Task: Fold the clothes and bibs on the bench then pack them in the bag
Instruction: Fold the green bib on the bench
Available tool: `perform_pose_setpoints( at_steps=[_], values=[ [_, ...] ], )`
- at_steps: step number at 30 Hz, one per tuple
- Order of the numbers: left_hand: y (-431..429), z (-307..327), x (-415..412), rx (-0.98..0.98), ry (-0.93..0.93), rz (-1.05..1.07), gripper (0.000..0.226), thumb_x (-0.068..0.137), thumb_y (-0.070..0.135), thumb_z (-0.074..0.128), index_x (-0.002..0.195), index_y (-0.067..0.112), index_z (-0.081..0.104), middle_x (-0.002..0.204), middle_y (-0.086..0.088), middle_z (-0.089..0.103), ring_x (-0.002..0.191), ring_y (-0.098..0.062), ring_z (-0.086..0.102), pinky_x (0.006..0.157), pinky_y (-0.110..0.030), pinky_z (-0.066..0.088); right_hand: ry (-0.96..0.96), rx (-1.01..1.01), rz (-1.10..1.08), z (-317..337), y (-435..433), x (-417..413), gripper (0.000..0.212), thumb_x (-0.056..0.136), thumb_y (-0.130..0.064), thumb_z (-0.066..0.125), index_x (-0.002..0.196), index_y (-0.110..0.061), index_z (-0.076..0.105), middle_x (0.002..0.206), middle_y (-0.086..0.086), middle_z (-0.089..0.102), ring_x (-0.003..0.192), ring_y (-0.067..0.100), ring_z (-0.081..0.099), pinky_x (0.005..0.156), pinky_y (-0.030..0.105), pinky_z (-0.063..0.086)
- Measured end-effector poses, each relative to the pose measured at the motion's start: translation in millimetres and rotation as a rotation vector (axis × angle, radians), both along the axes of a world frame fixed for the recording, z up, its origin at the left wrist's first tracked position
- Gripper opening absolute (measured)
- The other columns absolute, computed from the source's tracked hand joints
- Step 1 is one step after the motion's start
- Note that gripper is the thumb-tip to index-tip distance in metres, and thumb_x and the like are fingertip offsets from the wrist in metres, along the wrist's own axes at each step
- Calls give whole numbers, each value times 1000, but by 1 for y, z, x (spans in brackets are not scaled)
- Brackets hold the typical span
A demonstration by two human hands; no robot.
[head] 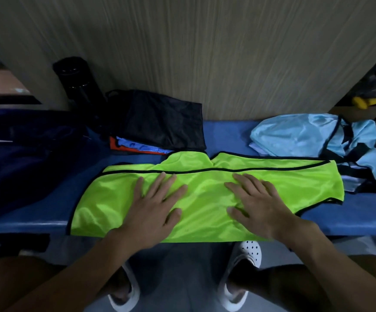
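Looking down from my head, my left grip (153,206) lay flat and fully open on a neon green bib (205,194). Its fingers were straight and spread, the palm pressed on the fabric, and it had hold of nothing. My right grip (259,203) lay just beside it on the same bib, also wide open and palm down, grasping nothing. The bib, edged in black trim, was spread lengthwise across the blue surface (227,134). It was folded over, so one trimmed edge ran along its upper part, and its near edge hung slightly over the front of the surface. Behind it to my left, a black mesh piece with cords (160,122) rested on a small stack of folded orange and blue fabric (135,147). To my right, close beside the bib's far end, sat a crumpled heap of light blue bibs (295,136) with dark trim. Dark navy cloth (25,158) covered the left end of the surface. A black cylinder (76,79) stood by the wood-grain wall (227,64) behind. Below the surface, my white perforated shoes (250,251) stood on a grey floor.
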State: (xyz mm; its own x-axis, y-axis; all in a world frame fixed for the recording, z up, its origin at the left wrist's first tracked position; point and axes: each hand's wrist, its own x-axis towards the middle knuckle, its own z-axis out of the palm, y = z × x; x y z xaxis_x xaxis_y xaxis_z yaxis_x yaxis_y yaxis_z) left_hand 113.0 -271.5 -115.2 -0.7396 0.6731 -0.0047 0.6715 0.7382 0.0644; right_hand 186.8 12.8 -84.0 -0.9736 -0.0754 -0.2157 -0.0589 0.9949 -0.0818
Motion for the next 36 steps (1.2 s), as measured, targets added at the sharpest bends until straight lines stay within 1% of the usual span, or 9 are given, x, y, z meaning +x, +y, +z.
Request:
perform_pose_setpoints(
  at_steps=[5, 8, 12, 16, 20, 26, 30, 33, 36],
  values=[
    [3, 26, -12, 229, 35, 126, 52, 95, 51, 34, 140, 30, 49, 145, 2, 45, 137, -21, 41, 105, -60, 34, 301, -40, -43, 13, -11, -18, 59, 94, -60, 23, 135, -26, 48, 131, -6, 51, 123, 20, 44, 101, 46, 29],
    [2, 36, -38, 287, 89, 272, 52, 91, 48, 36, 131, 22, 58, 126, 1, 56, 117, -23, 52, 98, -51, 37, 425, -86, -43, 13, -23, -41, 48, 95, -47, 33, 132, -23, 50, 123, -6, 56, 118, 20, 48, 100, 43, 29],
    [-14, 31, -57, 151, 5, 311, 53, 91, 54, 34, 126, 24, 59, 114, 5, 60, 111, -23, 53, 96, -47, 32, 433, -78, -66, 3, -30, -62, 40, 93, -36, 54, 129, -20, 56, 117, -3, 63, 112, 25, 53, 96, 46, 31],
    [-20, 36, -67, 202, -11, 290, 28, 96, 46, 54, 117, 29, 60, 113, 10, 58, 112, -19, 53, 91, -40, 25, 501, -65, -55, 2, -27, -74, 17, 83, -27, 72, 98, -21, 69, 95, -6, 66, 98, 24, 55, 90, 43, 27],
    [-22, 42, -71, 250, -21, 253, 16, 91, 39, 66, 104, 30, 64, 105, 12, 55, 105, -16, 54, 89, -39, 27, 571, -216, -8, 6, -24, -79, 6, 84, -23, 60, 87, -19, 64, 88, -6, 62, 92, 22, 54, 84, 38, 31],
    [-19, 47, -78, 447, -154, 263, 9, 95, 23, 62, 91, 24, 54, 95, 10, 61, 93, -14, 58, 92, -42, 39, 414, -468, 57, -1, -29, -87, 15, 82, -3, 65, 92, -14, 61, 115, 2, 65, 105, 20, 61, 93, 39, 47],
    [-19, 49, -78, 528, -343, 253, 10, 98, 23, 57, 92, 28, 52, 92, 5, 69, 89, -17, 65, 88, -45, 49, 410, -358, 17, -5, -31, -88, 17, 84, -7, 65, 91, -20, 57, 92, -3, 66, 91, 19, 59, 87, 32, 33],
    [-20, 51, -81, 568, -328, 269, 12, 101, 23, 53, 90, 29, 49, 76, 4, 66, 73, -17, 62, 72, -48, 50, 440, -368, -30, 0, -30, -87, 12, 88, -10, 60, 92, -19, 53, 81, -3, 61, 78, 18, 53, 83, 33, 31],
    [-19, 53, -84, 573, -249, 280, 8, 100, 23, 54, 93, 27, 55, 75, 7, 68, 70, -12, 62, 70, -43, 48, 442, -407, -50, 5, -31, -87, 10, 89, -9, 58, 92, -18, 53, 72, -8, 57, 66, 14, 45, 85, 35, 32]
  ],
)
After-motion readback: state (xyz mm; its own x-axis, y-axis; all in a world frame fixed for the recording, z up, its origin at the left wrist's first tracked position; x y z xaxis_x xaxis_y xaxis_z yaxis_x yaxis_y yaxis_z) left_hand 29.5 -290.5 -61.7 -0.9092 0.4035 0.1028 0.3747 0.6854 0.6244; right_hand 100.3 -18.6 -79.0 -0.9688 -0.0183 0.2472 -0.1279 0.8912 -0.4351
